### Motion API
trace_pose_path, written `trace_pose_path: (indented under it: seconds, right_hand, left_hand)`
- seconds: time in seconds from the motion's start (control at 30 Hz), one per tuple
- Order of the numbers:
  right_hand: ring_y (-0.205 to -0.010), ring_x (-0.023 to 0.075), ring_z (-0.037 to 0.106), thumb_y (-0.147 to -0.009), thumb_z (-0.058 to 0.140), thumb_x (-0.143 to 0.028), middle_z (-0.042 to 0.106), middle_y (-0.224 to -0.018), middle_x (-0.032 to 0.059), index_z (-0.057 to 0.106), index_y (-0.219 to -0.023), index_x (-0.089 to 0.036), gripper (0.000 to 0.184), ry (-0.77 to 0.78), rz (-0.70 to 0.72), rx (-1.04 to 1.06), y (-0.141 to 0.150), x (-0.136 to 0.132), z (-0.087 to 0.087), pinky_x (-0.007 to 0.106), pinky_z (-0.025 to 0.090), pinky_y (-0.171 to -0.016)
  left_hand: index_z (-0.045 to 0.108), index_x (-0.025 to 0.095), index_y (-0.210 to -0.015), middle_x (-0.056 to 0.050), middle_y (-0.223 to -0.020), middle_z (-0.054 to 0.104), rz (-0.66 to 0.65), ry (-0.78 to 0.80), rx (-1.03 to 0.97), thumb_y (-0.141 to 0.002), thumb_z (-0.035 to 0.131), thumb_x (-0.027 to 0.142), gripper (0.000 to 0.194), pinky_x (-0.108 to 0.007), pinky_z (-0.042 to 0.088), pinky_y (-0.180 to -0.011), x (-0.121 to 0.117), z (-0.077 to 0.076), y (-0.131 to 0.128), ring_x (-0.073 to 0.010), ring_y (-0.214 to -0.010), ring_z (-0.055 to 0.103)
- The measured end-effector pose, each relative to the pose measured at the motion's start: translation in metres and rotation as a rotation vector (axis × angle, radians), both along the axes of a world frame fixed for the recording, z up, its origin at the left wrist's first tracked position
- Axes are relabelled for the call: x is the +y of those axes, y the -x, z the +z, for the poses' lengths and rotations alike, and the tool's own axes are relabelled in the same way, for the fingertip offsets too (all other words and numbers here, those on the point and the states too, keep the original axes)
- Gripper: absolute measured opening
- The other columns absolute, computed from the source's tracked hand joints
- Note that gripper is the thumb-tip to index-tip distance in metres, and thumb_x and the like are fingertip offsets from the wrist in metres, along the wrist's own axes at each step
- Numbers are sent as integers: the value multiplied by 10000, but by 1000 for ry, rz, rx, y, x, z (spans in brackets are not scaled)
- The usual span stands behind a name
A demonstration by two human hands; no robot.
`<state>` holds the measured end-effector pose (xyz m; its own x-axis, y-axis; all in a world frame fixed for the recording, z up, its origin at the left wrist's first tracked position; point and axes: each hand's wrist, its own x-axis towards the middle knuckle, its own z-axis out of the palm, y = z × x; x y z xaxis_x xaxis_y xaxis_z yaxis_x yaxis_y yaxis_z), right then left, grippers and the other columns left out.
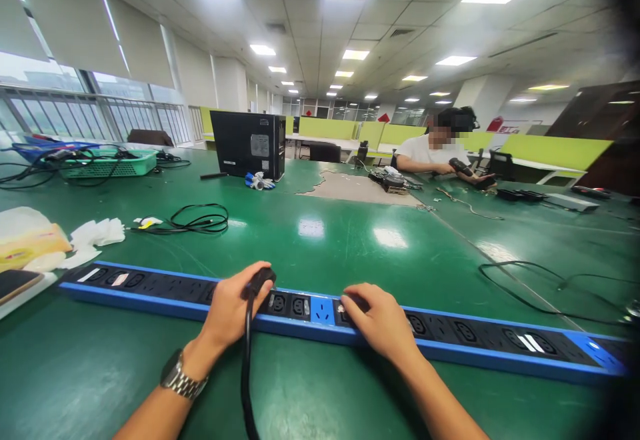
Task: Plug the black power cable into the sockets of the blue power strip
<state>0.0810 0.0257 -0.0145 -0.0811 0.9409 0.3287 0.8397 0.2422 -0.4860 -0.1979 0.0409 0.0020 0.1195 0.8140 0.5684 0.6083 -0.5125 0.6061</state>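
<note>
A long blue and black power strip [322, 311] with rows of sockets lies across the green table in front of me. My left hand [231, 307], with a metal-banded watch on its wrist, is closed around a black power plug [261, 283] just above the strip's middle sockets. The plug's thick black cable [247, 367] runs down toward the near edge of the view. Right of the blue socket, my right hand [377, 320] grips the power strip, thumb and fingers bent over its top. Part of the strip is hidden beneath each hand.
Thin black cable [200, 220] lies coiled beyond the strip. A black computer case [249, 143] and a green basket [113, 163] of cables stand farther back. Crumpled white paper [97, 235] is at left. Across the table sits another person [435, 150] holding a dark tool.
</note>
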Motion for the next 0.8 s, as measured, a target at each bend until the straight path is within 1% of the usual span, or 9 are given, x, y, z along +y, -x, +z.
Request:
trace_pose_path:
  seconds: [0.1, 0.17, 0.23, 0.33, 0.4, 0.5, 0.6, 0.8]
  right_hand:
    - [-891, 217, 643, -884, 492, -394, 724, -940, 56, 697, -923, -215, 276, 15, 6, -6, 0, 0, 1, 361, 484, -808]
    - [-895, 218, 640, -887, 486, -401, 722, -943, 55, 695, -928, -211, 285, 30, 8, 3, 0, 1, 0, 364, 482, -809]
    - [-900, 220, 637, -886, 484, -413, 720, -948, 54, 693, -933, -211, 293, 44, 10, 14, -1, 1, -1, 368, 480, -815]
    - [-917, 225, 634, -877, 494, -427, 719, -957, 53, 695, -931, -215, 297, 52, 4, 27, -1, 1, -2, 374, 473, -834]
    - [-924, 226, 632, -874, 496, -433, 718, -964, 54, 696, -932, -216, 300, 55, 2, 33, -1, 2, -2, 375, 470, -840]
    - [-918, 228, 626, -875, 489, -433, 716, -964, 57, 695, -929, -215, 305, 67, 9, 38, -1, 1, -2, 378, 467, -835]
    - [-918, 231, 621, -875, 485, -429, 714, -962, 58, 693, -928, -214, 304, 79, 13, 40, 0, 1, 0, 383, 464, -834]
    - [-917, 233, 617, -875, 488, -427, 712, -958, 59, 688, -934, -211, 300, 77, 12, 43, 0, 1, -1, 385, 461, -831]
  left_hand:
    - [651, 206, -1121, -49, -999, 743, -90, 21, 100, -922, 519, 386, 299, -291, 548, -802, -5, -7, 1, -202, -867, 702]
    - [654, 208, -1127, -54, -1004, 739, -98, 28, 156, -920, 524, 368, 292, -310, 539, -831, -5, -11, 0, -206, -885, 693]
    - [662, 214, -1120, -56, -995, 738, -72, 26, 183, -912, 531, 372, 292, -326, 533, -834, -3, -11, 1, -212, -883, 687]
    - [673, 208, -1105, -65, -983, 740, -3, 7, 165, -893, 541, 415, 325, -337, 531, -813, 2, -6, 13, -229, -873, 686]
    - [674, 192, -1102, -68, -956, 745, 11, 25, 130, -888, 539, 439, 354, -325, 532, -787, 5, -1, 24, -229, -846, 690]
    - [672, 169, -1091, -54, -868, 751, -56, 108, 100, -888, 536, 449, 371, -286, 534, -715, 6, 6, 37, -208, -756, 693]
    - [683, 161, -1055, -41, -828, 748, -141, 172, 126, -882, 553, 438, 351, -270, 530, -688, 6, 9, 42, -197, -713, 689]
    - [711, 175, -1034, -67, -967, 753, -186, 184, 128, -845, 606, 396, 308, -304, 542, -785, 5, 7, 39, -229, -856, 698]
